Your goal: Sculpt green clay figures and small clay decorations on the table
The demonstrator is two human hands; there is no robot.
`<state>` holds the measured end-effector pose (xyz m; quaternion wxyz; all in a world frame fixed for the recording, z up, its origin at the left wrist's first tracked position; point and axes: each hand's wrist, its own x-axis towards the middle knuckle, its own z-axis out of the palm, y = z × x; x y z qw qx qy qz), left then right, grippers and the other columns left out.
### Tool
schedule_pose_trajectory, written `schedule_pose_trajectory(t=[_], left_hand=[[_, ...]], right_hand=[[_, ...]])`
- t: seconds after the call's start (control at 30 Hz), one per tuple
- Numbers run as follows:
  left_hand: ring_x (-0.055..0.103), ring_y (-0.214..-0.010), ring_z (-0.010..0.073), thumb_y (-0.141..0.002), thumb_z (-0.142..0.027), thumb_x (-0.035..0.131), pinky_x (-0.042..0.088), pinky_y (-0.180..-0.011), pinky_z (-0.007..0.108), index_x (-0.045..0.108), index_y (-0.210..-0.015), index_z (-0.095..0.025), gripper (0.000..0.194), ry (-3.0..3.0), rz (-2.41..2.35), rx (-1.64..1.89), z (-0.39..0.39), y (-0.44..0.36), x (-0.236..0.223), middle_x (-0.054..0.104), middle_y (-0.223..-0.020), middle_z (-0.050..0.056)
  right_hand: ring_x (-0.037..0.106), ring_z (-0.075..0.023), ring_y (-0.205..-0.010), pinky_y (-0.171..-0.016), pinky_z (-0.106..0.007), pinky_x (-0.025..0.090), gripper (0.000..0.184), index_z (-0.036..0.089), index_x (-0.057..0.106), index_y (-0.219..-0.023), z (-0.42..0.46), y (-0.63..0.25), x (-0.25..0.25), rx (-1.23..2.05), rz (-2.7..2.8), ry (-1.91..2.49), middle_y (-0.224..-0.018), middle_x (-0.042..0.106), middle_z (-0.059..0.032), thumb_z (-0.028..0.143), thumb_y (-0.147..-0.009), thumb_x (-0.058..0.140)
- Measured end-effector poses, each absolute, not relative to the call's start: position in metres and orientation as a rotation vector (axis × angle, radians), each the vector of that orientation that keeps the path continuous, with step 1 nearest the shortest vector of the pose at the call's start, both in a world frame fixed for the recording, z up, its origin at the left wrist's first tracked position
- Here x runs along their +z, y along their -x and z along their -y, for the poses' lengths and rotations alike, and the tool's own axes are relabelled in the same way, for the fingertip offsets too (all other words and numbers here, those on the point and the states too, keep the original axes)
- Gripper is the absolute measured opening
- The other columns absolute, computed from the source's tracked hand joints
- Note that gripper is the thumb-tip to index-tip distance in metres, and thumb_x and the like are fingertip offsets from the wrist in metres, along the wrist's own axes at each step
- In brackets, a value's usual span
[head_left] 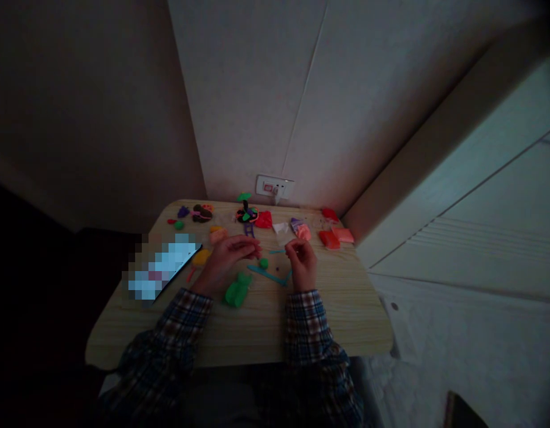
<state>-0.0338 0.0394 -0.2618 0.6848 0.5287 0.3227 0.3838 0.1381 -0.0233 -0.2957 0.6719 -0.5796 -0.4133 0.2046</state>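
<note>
My left hand (230, 254) hovers over the middle of the table with its fingers stretched out to the right, and nothing shows clearly in it. To its right, my right hand (302, 260) has its fingers curled into a pinch; anything between the tips is too small to make out. Below and between the hands lie a green clay figure (238, 290), a small green clay ball (264, 263) and a blue modelling tool (268, 275). Another thin blue tool (277, 251) lies just left of my right fingertips. A yellow clay piece (201, 257) sits beside my left wrist.
A lit phone (177, 274) lies on the left of the wooden table (337, 333). Along the back are a brown clay piece (202, 213), a black and green clay figure (247, 215), a red packet (264, 220) and orange-red packets (329, 239). A wall socket (275, 186) holds a plug.
</note>
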Motion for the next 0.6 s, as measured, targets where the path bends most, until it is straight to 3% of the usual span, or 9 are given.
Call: schedule_pose_trajectory(t=[0.23, 0.37, 0.5, 0.6], left_hand=[[0.07, -0.076, 0.0197, -0.07, -0.038, 0.075, 0.054, -0.074, 0.032, 0.069, -0.085, -0.013, 0.03, -1.174, -0.708, 0.854, -0.041, 0.0338, -0.2647, 0.076, -0.086, 0.009], [0.068, -0.068, 0.0184, -0.072, -0.039, 0.073, 0.053, -0.067, 0.031, 0.067, -0.075, -0.016, 0.024, -1.172, -0.73, 0.88, -0.0385, 0.0336, -0.2616, 0.073, -0.073, 0.005], [0.062, -0.057, 0.0144, -0.07, -0.036, 0.074, 0.048, -0.059, 0.027, 0.06, -0.065, -0.019, 0.023, -1.179, -0.731, 0.913, -0.0388, 0.0354, -0.2607, 0.067, -0.061, 0.0], [0.063, -0.061, 0.0146, -0.066, -0.03, 0.077, 0.049, -0.063, 0.027, 0.06, -0.067, -0.018, 0.021, -1.19, -0.727, 0.919, -0.0398, 0.0359, -0.2602, 0.068, -0.063, 0.0]], right_hand=[[0.055, -0.0127, -0.061, -0.06, -0.027, 0.044, 0.025, 0.019, 0.06, -0.072, 0.0235, -0.1383, -0.2973, 0.514, 0.949, 1.316, -0.065, 0.06, 0.0011, 0.041, -0.081, 0.059], [0.057, -0.0131, -0.063, -0.06, -0.026, 0.045, 0.02, 0.019, 0.061, -0.073, 0.0233, -0.1362, -0.296, 0.529, 0.948, 1.324, -0.067, 0.062, 0.0013, 0.039, -0.074, 0.067], [0.058, -0.0138, -0.061, -0.06, -0.028, 0.048, 0.025, 0.018, 0.064, -0.073, 0.0238, -0.1355, -0.2938, 0.563, 0.97, 1.311, -0.066, 0.066, -0.0011, 0.041, -0.08, 0.06], [0.058, -0.0143, -0.06, -0.06, -0.028, 0.048, 0.024, 0.019, 0.063, -0.068, 0.0243, -0.1354, -0.2933, 0.569, 0.973, 1.316, -0.062, 0.065, -0.0003, 0.041, -0.077, 0.064]])
